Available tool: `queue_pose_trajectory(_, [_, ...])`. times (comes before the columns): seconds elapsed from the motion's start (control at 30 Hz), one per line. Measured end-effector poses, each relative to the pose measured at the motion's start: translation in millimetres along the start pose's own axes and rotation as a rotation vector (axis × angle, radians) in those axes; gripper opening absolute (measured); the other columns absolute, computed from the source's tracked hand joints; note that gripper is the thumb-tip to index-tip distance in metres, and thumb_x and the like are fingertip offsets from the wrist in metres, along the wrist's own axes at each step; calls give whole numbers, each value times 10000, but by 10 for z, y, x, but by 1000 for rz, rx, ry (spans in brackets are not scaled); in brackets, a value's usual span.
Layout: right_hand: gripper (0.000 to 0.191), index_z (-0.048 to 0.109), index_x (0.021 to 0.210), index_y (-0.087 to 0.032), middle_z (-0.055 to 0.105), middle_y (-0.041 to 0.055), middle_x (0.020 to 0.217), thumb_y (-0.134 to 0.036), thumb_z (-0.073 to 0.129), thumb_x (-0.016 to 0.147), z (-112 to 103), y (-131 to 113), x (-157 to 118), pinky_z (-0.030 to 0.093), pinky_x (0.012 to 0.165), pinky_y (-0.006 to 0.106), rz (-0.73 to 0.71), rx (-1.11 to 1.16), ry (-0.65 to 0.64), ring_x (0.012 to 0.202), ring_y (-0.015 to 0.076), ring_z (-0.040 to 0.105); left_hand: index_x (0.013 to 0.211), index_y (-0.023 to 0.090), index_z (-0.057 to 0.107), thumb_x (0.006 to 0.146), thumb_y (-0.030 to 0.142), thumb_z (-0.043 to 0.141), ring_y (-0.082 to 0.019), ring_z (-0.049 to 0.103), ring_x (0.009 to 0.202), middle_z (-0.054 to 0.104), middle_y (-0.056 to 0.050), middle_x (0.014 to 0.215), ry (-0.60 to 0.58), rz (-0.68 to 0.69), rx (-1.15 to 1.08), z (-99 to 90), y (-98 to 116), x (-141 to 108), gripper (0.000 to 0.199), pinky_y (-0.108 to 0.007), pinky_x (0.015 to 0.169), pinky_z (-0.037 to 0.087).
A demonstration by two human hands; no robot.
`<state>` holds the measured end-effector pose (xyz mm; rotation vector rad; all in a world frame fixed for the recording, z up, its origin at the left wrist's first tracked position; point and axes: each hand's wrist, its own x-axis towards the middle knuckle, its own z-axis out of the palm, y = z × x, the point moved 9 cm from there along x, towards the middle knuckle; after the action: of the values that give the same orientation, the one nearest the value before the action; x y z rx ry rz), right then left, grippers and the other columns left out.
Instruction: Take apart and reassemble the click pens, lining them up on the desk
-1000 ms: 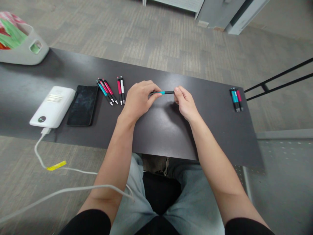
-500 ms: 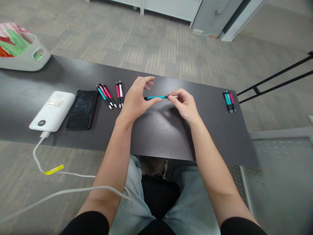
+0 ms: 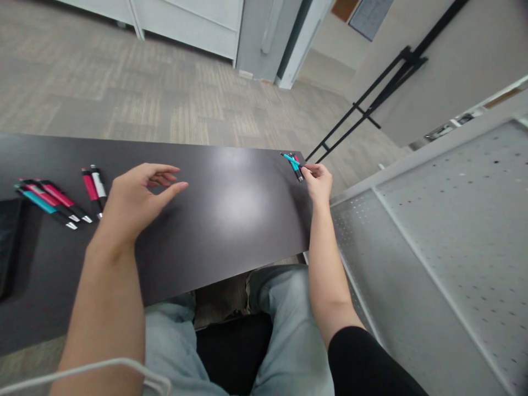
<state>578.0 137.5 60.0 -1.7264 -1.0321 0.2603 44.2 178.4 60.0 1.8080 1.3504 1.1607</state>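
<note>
At the table's far right end, my right hand [image 3: 318, 182] pinches a turquoise pen [image 3: 291, 159] by its black end. That pen is held over a small group of pens [image 3: 296, 171] lying there, turquoise and pink ones; whether it touches them I cannot tell. My left hand [image 3: 136, 198] hovers over the left part of the table, fingers and thumb apart and nothing between them. Just left of it lie a pink pen [image 3: 89, 187] and a white pen [image 3: 98, 182], side by side. Farther left is a bunch of pink and turquoise pens [image 3: 51, 202].
The dark table [image 3: 231, 220] runs across in front of my lap. A black phone [image 3: 9, 236] shows at the left edge. A white cable [image 3: 103, 363] crosses my left forearm. Grey perforated panels [image 3: 445, 231] and black metal bars [image 3: 363, 110] stand to the right.
My right hand has carried the turquoise pen from the table's middle to the pens at the right end. My left hand stays open, now apart from that pen. The view has turned right.
</note>
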Motion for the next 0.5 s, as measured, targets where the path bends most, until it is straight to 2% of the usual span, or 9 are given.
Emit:
queue_pose_trajectory(0.07, [306, 686, 945, -318, 873, 56, 984, -532, 895, 879, -77, 99, -30, 651, 959, 425, 32, -99, 32, 964, 291, 808, 1071, 464, 850, 952, 949, 980, -347, 821, 1048, 859, 110, 989, -21, -39, 31, 22, 40, -13, 516, -688, 1177, 682])
queue_pose_trajectory(0.17, [222, 698, 940, -324, 897, 71, 999, -456, 876, 940, -38, 170, -76, 657, 978, 426, 59, -203, -2, 1002, 321, 845, 1050, 528, 814, 946, 853, 951, -364, 813, 1041, 778, 143, 871, -35, -83, 81, 41, 37, -18, 367, -685, 1198, 646])
queue_pose_trajectory(0.27, [177, 733, 936, -322, 906, 90, 1051, -406, 872, 1007, 21, 187, -91, 666, 1040, 454, 78, -326, -30, 1075, 349, 856, 1016, 559, 814, 886, 806, 942, -394, 764, 944, 728, 112, 819, -28, -78, 96, 35, 1, -9, 307, -639, 1025, 602])
queue_pose_trajectory(0.4, [167, 768, 902, -298, 887, 145, 1270, -330, 882, 1020, 59, 163, -75, 676, 1093, 469, 58, -423, -27, 1136, 350, 848, 1052, 683, 831, 881, 871, 906, -378, 691, 926, 697, 114, 835, -92, -92, 94, 73, -41, -18, 265, -569, 970, 530])
queue_pose_trajectory(0.5, [147, 801, 904, -282, 858, 163, 1331, -306, 889, 1019, 86, 172, -62, 673, 1150, 489, 46, -436, -34, 1203, 362, 837, 1029, 722, 834, 867, 844, 892, -338, 634, 860, 670, 122, 820, -93, -98, 101, 65, 0, -26, 211, -535, 949, 510])
